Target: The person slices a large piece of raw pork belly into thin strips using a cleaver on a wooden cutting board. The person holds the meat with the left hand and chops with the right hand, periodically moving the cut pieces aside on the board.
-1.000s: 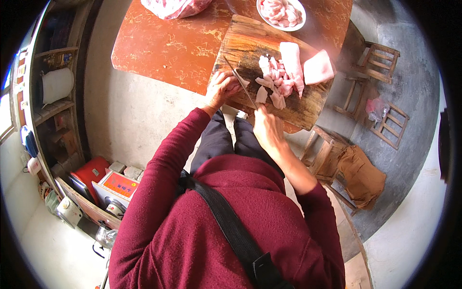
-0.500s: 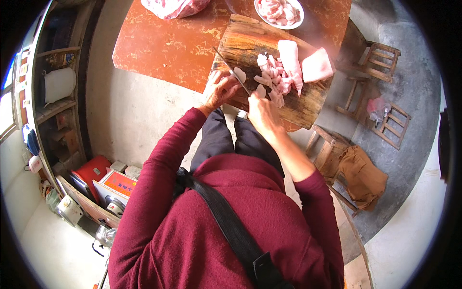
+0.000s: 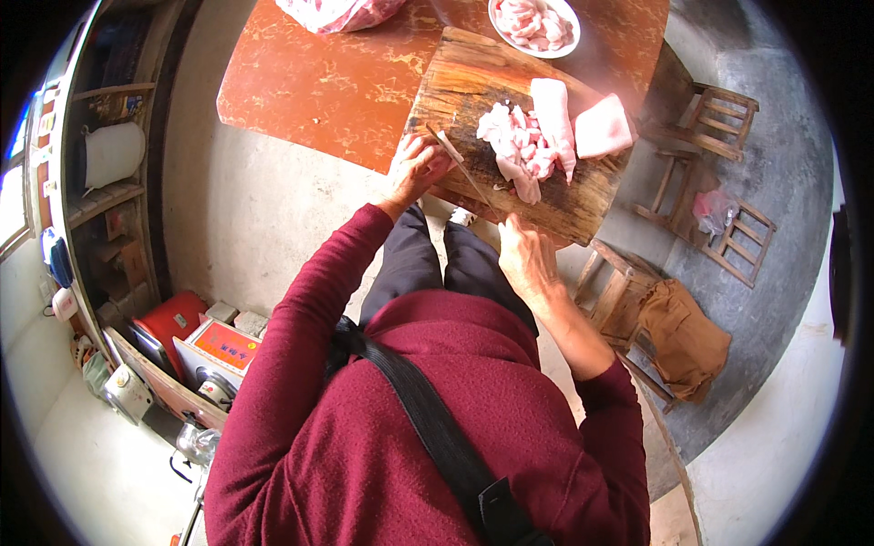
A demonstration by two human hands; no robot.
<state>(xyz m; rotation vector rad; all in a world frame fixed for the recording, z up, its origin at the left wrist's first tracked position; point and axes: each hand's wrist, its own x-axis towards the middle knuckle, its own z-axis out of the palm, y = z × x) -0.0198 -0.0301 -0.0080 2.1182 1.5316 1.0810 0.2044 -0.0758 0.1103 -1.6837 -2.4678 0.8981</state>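
Observation:
My right hand (image 3: pixel 526 250) is closed on the handle of a long, narrow knife (image 3: pixel 472 182), at the near edge of the wooden cutting board (image 3: pixel 469 73). The blade slants up and left toward my left hand (image 3: pixel 421 168). Curled at the board's left edge, that hand holds a small pale piece of pork fat, mostly hidden by fingers and blade. Right of the blade lies a heap of cut pork fat pieces (image 3: pixel 519 141). Beside the heap are a long strip of pork fat (image 3: pixel 553 114) and a wider slab of pork fat (image 3: pixel 604 127).
A white bowl (image 3: pixel 574 44) of cut pieces stands beyond the board on the red-brown table (image 3: pixel 309 91). A large piece of raw meat (image 3: pixel 341 11) lies at the far left. Wooden stools (image 3: pixel 724 118) and a brown cloth (image 3: pixel 687 332) are at right, shelves (image 3: pixel 109 200) at left.
My right hand has drawn the knife back toward me and to the right. The loose slices by the blade have joined the heap. My left hand stays at the board's left edge.

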